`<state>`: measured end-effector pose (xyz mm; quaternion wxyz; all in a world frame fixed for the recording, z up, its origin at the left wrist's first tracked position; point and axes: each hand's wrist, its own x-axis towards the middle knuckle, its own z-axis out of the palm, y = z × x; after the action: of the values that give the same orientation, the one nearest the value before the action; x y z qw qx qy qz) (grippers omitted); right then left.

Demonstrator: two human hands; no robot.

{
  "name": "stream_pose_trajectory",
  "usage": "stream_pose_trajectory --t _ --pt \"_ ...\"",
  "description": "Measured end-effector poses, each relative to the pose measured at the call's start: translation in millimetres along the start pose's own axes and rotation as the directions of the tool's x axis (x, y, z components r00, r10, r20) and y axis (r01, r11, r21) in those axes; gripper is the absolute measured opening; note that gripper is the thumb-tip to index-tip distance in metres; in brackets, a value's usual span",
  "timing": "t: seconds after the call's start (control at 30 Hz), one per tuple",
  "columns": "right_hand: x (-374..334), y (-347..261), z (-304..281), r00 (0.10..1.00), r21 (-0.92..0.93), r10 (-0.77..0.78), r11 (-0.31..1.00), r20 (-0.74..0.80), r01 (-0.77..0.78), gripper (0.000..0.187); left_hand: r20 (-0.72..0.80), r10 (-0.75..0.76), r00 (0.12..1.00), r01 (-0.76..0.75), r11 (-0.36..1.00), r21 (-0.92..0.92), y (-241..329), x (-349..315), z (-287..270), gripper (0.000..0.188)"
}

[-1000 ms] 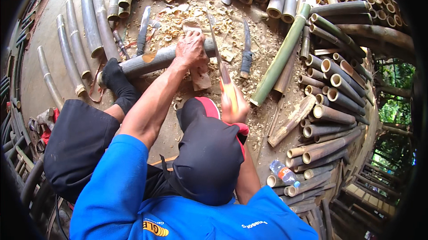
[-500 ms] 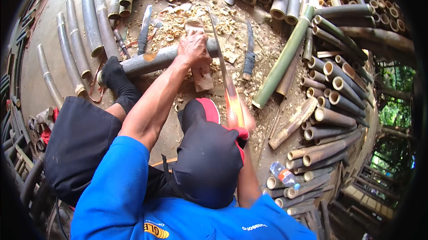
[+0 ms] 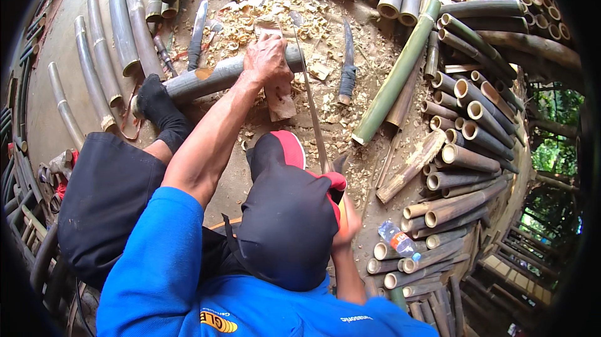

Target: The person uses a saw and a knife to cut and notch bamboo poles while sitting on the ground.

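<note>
A dark bamboo pole lies across a wooden block, near the middle. My left hand is closed around the pole by its right end, above the block. Beside that end runs the long thin blade of a saw, touching or very close to the bamboo. Low on the right, my right hand is closed on the saw's orange handle, partly hidden behind my black-clothed knee. My black-socked foot presses against the pole's left end.
Wood shavings litter the ground beyond the block. Two knives with wrapped handles lie there, one left, one right. A green bamboo pole and stacked cut bamboo lie right, with a plastic bottle on the stack.
My right hand has drawn the saw back toward my body, and the handle is now lower, mostly behind the knee. The left hand keeps its hold on the bamboo pole.
</note>
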<state>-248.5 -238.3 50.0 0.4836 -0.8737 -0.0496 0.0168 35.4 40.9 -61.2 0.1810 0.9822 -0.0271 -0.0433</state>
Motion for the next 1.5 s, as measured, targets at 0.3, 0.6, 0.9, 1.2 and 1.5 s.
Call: stream_pose_trajectory --t 0.3,0.6,0.9,1.2,1.5 --pt "150 11 65 0.981 0.137 -0.099 0.983 -0.164 0.122 0.044 -0.266 0.133 0.955 -0.11 0.989 0.1 2 -1 17 0.066" --pt "177 -28 32 0.99 0.066 -0.03 0.997 -0.137 0.039 0.029 -0.106 0.079 0.991 -0.075 0.996 0.038 41 -2 7 0.068" --pt "-1 -35 -49 0.995 0.12 0.061 0.991 -0.076 -0.051 0.047 -0.022 0.099 0.995 -0.099 0.995 0.022 31 -3 3 0.059" --pt "142 -22 24 0.995 0.045 -0.04 0.998 -0.091 0.044 0.035 0.001 -0.031 1.0 0.031 0.999 -0.015 24 15 13 0.055" --pt "112 -7 17 0.978 0.074 -0.069 0.994 -0.197 0.085 0.032 0.059 -0.052 0.997 0.051 0.998 0.024 42 17 -5 0.064"
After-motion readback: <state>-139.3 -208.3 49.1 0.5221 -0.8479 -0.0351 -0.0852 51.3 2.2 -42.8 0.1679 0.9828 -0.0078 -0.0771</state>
